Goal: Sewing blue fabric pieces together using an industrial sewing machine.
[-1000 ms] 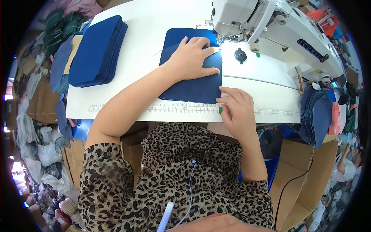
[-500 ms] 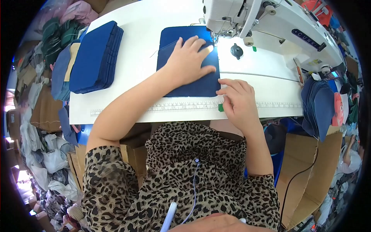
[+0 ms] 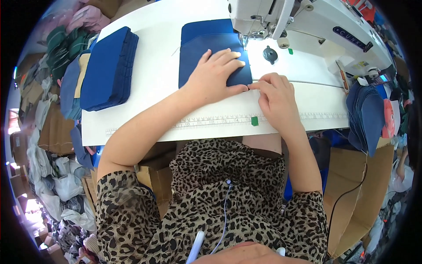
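A dark blue fabric panel point(image 3: 206, 46) lies flat on the white sewing table, with a second layer on it starting below the top edge. Its right edge runs under the presser foot of the white sewing machine point(image 3: 263, 17). My left hand point(image 3: 215, 75) rests flat on the panel, fingers spread and thumb toward the near right corner. Close beside that thumb, my right hand point(image 3: 277, 94) has its fingers bent, fingertips gripping the panel's near right corner. The part of the panel under my left palm is hidden.
A thick stack of blue fabric pieces point(image 3: 107, 70) stands on the left. Along the near edge runs a ruler strip point(image 3: 211, 122) with a green marker point(image 3: 255, 121). A black round knob-like piece point(image 3: 270, 54) sits right of the needle. More blue pieces point(image 3: 365, 114) hang at the right edge.
The panel has slid away from me, further past the needle. Both hands have shifted, the right one moving forward with the near corner.
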### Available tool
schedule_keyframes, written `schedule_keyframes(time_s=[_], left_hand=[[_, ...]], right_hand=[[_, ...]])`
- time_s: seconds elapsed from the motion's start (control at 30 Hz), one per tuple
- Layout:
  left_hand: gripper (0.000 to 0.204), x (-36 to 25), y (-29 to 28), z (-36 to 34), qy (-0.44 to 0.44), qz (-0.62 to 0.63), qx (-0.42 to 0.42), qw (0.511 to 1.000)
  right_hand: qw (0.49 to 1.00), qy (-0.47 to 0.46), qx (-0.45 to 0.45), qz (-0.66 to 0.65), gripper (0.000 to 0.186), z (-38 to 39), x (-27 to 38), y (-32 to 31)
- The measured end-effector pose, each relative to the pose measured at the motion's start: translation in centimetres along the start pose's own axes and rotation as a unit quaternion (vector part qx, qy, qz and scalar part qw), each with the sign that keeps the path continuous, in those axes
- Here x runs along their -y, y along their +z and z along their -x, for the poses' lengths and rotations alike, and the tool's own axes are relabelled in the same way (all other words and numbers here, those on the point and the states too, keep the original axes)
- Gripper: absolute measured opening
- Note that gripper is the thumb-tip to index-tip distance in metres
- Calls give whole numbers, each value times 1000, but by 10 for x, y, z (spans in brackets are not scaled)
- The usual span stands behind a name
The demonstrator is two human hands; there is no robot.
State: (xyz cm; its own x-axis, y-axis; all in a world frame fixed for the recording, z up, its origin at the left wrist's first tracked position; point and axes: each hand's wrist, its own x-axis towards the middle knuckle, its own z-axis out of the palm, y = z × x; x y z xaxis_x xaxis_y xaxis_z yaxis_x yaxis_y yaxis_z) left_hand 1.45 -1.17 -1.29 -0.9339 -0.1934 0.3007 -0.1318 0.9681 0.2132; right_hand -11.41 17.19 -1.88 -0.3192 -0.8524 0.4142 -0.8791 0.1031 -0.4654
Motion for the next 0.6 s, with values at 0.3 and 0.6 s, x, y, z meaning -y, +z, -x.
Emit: schedule_keyframes(time_s=[0.3,0.6], left_hand=[[58,28,10,-31,-3,-38,-28,999],[63,57,8,-59,-48,-35,19,998]], right_hand=[[992,54,84,79,28,-38,-10,-2],[998,-28,-8,58,30,-49,-25,17]])
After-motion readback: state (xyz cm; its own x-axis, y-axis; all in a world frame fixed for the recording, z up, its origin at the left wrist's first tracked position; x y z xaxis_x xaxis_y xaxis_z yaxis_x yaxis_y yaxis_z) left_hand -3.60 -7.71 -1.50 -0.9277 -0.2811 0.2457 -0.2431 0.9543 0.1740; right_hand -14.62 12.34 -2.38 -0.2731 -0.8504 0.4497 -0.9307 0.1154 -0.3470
